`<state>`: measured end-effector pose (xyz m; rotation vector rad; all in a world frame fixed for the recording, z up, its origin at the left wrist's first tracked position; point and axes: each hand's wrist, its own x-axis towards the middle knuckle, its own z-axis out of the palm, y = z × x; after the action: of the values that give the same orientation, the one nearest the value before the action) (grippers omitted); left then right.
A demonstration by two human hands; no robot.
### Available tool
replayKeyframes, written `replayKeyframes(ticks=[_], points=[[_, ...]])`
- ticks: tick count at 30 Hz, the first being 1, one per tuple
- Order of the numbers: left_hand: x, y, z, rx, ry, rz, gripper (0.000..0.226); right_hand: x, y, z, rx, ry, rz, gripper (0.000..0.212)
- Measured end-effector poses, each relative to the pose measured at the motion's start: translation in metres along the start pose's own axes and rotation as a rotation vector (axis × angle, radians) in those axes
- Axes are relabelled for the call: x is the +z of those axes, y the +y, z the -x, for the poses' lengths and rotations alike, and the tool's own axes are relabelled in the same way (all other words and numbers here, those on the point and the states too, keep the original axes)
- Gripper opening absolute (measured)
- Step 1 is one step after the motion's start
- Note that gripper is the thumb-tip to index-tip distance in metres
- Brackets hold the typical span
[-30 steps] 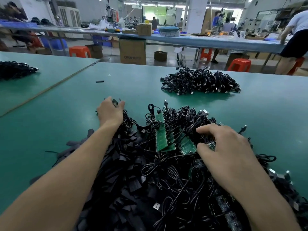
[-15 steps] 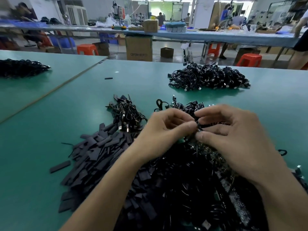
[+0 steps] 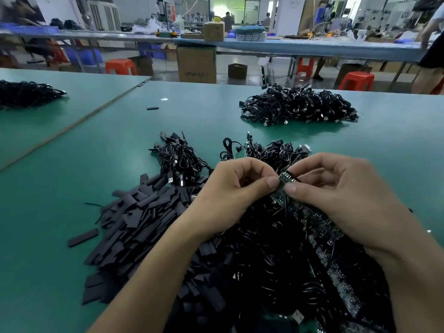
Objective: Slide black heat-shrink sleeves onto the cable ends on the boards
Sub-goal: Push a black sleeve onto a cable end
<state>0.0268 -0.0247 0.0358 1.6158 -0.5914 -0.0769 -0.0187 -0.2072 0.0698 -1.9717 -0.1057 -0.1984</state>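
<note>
A heap of flat black heat-shrink sleeves [image 3: 134, 219] lies on the green table [image 3: 72, 179] to my left. In front of me sits a tangle of black cables with green circuit boards [image 3: 319, 231] mixed in. My left hand [image 3: 230, 195] and my right hand [image 3: 336, 195] meet above that tangle, thumbs and forefingers pinched on the end of one small board strip [image 3: 287, 177]. Whether a sleeve sits between my left fingertips is hidden. A smaller bundle of cables with USB plugs [image 3: 179, 159] lies just beyond my left hand.
A second pile of black cables [image 3: 298, 104] rests farther back on the right, and another [image 3: 26, 92] on the neighbouring table at left. One loose sleeve [image 3: 152, 108] lies alone mid-table. Beyond the table edge stand cardboard boxes [image 3: 196, 63], orange stools and people at a long bench.
One second ago my hands were apart, left on the cable bundle, right on the boards. They came together and now pinch one board strip, lifted slightly above the tangle.
</note>
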Motion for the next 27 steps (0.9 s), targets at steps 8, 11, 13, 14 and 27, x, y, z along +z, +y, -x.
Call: replayKeyframes(ticks=[8,11,13,14,27], points=[[0.0027,0.0043,0.0021,0.007,-0.011,0.091,0.007,0.0003,-0.0007,-0.0002,-0.083,-0.046,-0.084,0.035],[0.0028,0.0047,0.0017,-0.016,-0.037,0.142,0.008,0.0005,-0.0020,-0.0002,-0.122,-0.055,-0.095,0.034],[0.0033,0.0043,0.0023,-0.041,-0.052,0.201,0.010,0.0021,-0.0017,-0.0009,-0.147,-0.039,-0.097,0.036],[0.0035,0.0037,0.0025,-0.049,-0.051,0.212,0.012,0.0033,-0.0014,-0.0013,-0.158,-0.030,-0.085,0.036],[0.0053,0.0047,0.0035,-0.166,-0.113,0.429,0.017,-0.0022,0.0037,-0.0055,-0.147,-0.158,-0.327,0.029]])
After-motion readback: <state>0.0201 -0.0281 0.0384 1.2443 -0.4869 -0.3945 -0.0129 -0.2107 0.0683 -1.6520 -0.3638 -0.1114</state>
